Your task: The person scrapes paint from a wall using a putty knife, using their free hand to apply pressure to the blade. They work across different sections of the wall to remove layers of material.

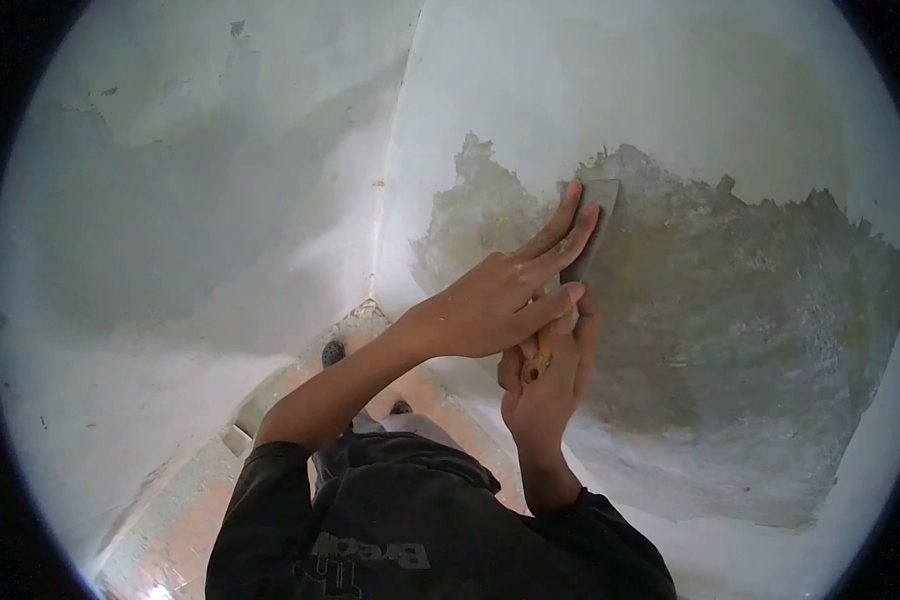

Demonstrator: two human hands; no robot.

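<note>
A scraper (598,215) with a thin metal blade and a yellowish handle lies against the right-hand wall, its blade pointing up. My right hand (552,385) is wrapped round the handle, whose holed end shows below the fingers. My left hand (495,300) reaches across from the left, two fingers stretched along the blade and pressing on it, the thumb by its neck. Under the blade is a rough grey patch (710,310) of bare wall with a ragged upper border. The blade's tip is close to that border, where the pale coating (670,90) begins.
A second pale, stained wall (200,200) meets this one at a vertical corner (378,215) on the left. Below is a floor (185,520) with pinkish and grey marks, where my shoes (333,353) show. A small box-like piece (237,438) sits at the left wall's base.
</note>
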